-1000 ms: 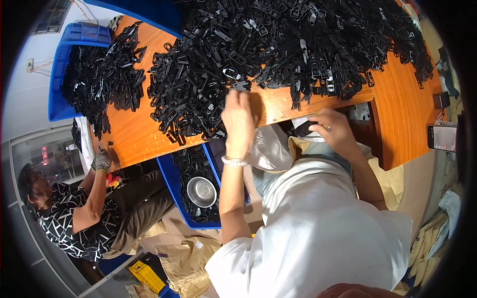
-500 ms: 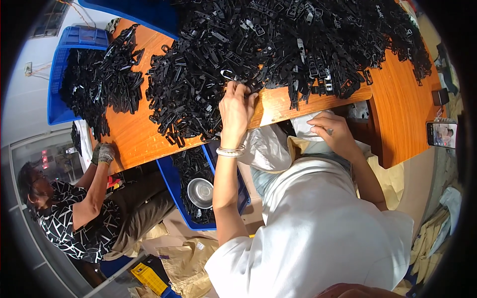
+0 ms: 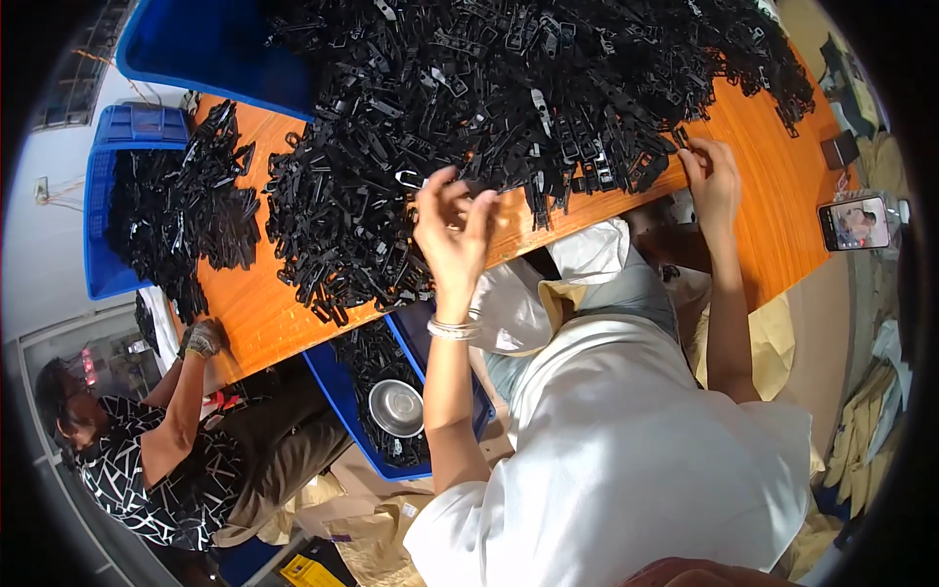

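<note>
A large heap of black plastic clip-like pieces covers much of the orange wooden table. My left hand is raised over the near edge of the heap, fingers spread and slightly blurred, holding nothing visible. Beside its fingertips lies a piece with a pale, looped end. At the heap's right front edge, my right hand reaches over the tabletop with bent fingers, thumb and index slightly apart. Its fingertips are close to a small black clip; whether they touch it is unclear. White cloth or bag material lies at my lap.
Below the table edge, a blue crate holds black pieces and a metal bowl. Another blue bin stands left, near a co-worker's gloved hand. A phone stands at the right edge by a dark box.
My right hand has moved from the lap, up and right, to the heap's edge. My left hand has lifted off the pieces and its fingers have spread. The whole view has shifted slightly.
</note>
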The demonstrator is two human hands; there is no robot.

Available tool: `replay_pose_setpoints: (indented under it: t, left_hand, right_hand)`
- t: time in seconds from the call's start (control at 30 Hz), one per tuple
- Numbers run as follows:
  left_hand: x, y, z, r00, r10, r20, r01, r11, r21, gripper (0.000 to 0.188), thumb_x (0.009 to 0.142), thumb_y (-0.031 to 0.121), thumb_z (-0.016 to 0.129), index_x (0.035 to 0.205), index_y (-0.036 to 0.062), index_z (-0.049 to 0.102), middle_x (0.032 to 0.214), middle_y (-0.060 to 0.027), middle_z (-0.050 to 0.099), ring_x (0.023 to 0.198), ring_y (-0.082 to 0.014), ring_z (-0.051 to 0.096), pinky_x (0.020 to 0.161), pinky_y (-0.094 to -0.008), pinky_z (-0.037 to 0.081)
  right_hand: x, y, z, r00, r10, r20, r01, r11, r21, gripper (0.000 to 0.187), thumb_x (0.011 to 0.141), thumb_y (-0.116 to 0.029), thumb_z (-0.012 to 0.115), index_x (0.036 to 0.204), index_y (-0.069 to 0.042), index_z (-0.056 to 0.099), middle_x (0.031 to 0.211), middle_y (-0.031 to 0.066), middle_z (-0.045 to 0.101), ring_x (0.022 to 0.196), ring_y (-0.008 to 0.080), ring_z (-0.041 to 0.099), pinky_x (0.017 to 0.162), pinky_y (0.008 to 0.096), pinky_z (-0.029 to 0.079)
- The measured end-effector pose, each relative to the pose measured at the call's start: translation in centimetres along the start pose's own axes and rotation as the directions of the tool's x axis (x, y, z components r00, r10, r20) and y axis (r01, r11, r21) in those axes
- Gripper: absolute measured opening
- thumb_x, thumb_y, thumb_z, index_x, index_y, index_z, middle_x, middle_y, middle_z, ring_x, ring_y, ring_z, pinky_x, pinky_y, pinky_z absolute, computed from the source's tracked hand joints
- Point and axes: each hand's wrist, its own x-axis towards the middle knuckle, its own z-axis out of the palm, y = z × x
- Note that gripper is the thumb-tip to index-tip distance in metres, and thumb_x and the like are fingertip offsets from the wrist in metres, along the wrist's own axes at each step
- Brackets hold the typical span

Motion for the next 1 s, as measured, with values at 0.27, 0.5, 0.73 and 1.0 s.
replay_pose_setpoints:
  t: [0.27,0.5,0.73,1.0]
  left_hand:
    - [-0.8,2.8,3.2,0.722,-0.222,0.655,0.661,0.502,-0.558,0.031,0.088,0.018,0.043,0.107,-0.0052,0.049,0.078,-0.0103,0.057,0.048,-0.0096,0.05,0.041,-0.0185,0.039]
    - [-0.9,3.9,5.1,0.439,-0.097,0.893,0.888,0.199,-0.415,0.03,0.09,0.017,0.038,0.095,-0.009,0.051,0.067,-0.0144,0.056,0.034,-0.0119,0.043,0.029,-0.0189,0.032]
    - [-1.3,3.9,5.1,0.366,-0.145,0.919,0.927,0.141,-0.347,0.03,0.089,0.017,0.04,0.084,-0.0091,0.053,0.062,-0.0143,0.056,0.031,-0.0126,0.044,0.025,-0.0191,0.029]
    - [-2.4,2.9,5.0,0.456,-0.132,0.88,0.85,0.357,-0.387,0.025,0.087,0.011,0.041,0.081,-0.0096,0.054,0.059,-0.0129,0.056,0.031,-0.0132,0.045,0.027,-0.0199,0.032]
  right_hand:
    - [-0.4,-1.8,-1.1,0.995,-0.079,-0.061,0.091,0.97,0.225,0.01,0.072,-0.001,0.06,0.082,0.001,0.059,0.085,0.0103,0.057,0.073,0.0207,0.056,0.065,0.0275,0.044]
    - [-0.9,-8.9,-4.1,0.822,-0.528,0.21,0.329,0.744,0.581,0.019,0.063,0.005,0.061,0.08,-0.004,0.061,0.091,0.0085,0.055,0.081,0.0214,0.053,0.065,0.0281,0.043]
    - [-0.5,-9.4,-4.4,0.694,-0.675,0.25,0.455,0.68,0.575,0.015,0.063,0.003,0.06,0.076,-0.004,0.06,0.093,0.0082,0.055,0.084,0.0252,0.051,0.067,0.0304,0.043]
    - [-1.9,-7.5,-4.5,0.789,-0.508,0.345,0.056,0.619,0.783,0.011,0.066,-0.002,0.059,0.077,0.001,0.057,0.089,0.0119,0.055,0.082,0.0243,0.051,0.071,0.0319,0.042]
